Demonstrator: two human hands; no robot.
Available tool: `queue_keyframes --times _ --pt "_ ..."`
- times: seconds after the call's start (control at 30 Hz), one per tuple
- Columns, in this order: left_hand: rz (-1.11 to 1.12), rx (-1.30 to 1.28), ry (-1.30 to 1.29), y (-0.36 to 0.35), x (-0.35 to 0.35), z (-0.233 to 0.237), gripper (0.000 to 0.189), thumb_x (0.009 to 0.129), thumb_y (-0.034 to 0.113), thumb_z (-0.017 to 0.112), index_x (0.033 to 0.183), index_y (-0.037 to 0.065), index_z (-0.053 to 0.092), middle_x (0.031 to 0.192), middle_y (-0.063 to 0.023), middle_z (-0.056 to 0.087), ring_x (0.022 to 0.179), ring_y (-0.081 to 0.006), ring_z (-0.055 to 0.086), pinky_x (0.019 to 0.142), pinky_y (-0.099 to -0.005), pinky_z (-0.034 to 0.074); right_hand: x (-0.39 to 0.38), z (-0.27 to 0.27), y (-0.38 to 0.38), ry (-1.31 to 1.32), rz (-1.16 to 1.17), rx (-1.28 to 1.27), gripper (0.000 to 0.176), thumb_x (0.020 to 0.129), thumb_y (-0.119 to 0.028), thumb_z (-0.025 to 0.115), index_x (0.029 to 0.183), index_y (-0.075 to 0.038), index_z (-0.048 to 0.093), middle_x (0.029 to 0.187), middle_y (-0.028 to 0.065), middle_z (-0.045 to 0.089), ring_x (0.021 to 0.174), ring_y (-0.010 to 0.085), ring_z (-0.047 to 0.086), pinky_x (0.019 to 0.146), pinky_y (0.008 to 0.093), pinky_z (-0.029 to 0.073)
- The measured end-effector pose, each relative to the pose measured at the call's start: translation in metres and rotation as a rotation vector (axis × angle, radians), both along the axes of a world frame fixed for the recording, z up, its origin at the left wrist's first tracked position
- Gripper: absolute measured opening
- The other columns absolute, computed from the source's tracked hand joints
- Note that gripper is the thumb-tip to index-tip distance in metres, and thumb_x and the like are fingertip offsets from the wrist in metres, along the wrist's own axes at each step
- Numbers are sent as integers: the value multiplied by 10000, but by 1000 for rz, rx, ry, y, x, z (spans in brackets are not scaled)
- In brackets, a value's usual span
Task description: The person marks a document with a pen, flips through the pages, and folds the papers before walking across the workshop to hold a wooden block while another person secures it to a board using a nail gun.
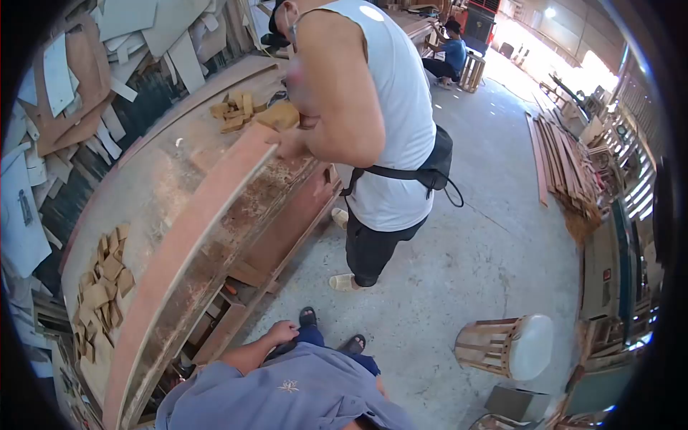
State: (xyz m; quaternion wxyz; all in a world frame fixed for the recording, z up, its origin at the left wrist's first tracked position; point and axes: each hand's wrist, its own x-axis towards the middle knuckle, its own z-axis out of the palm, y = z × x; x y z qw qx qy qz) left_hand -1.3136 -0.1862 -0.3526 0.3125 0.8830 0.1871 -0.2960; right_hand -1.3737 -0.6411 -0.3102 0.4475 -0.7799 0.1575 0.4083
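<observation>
My left hand (283, 332) hangs by my thigh with its fingers curled in, and I see nothing in it. It is apart from the workbench, nearest to my dark blue trousers (310, 335). Of my right arm only a sliver of skin shows beside my grey-blue shirt (287, 390); the right hand is hidden. To my left a long curved wooden board (190, 218) stands on edge along the bench (161, 168). A co-worker in a white sleeveless top (394, 107) leans over its far end, with a hand (290, 143) on the board.
Small wooden blocks (107, 276) lie in a pile on the bench, with more blocks (236, 111) near the co-worker. A slatted stool (502, 347) stands on the floor to the right. Stacked planks (562, 161) line the right side. Another person (451, 54) sits far back.
</observation>
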Motion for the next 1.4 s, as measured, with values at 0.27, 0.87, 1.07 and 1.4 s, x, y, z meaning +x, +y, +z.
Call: queue_keyframes --times 0.27,0.87,1.07,1.4 --pt "-134 10 -37 -22 25 49 428 812 336 688 1143 64 697 1083 -182 709 1045 -341 668 891 -421 525 -25 -10 -20 30 102 84 308 907 -277 591 1095 -54 691 838 131 710 819 234 682 738 383 527" --pt "-205 87 -62 132 -34 -19 401 826 395 669 1072 82 710 1151 -163 688 1044 -372 643 877 -476 523 122 -13 175 -95 199 161 315 896 -297 619 1099 -71 701 845 136 713 820 255 690 737 390 531" --pt "-555 16 38 166 -47 -79 398 813 421 678 1043 98 719 1114 -141 705 952 -341 666 810 -482 536 131 3 185 -106 121 95 317 892 -304 628 1101 -77 704 847 138 714 820 263 693 737 393 533" --pt "-122 -94 -21 169 -7 -27 508 859 370 680 1231 25 668 1153 -205 693 1062 -315 674 910 -418 522 117 -3 196 -94 68 66 322 885 -315 644 1103 -87 709 851 141 716 820 275 698 737 397 535"
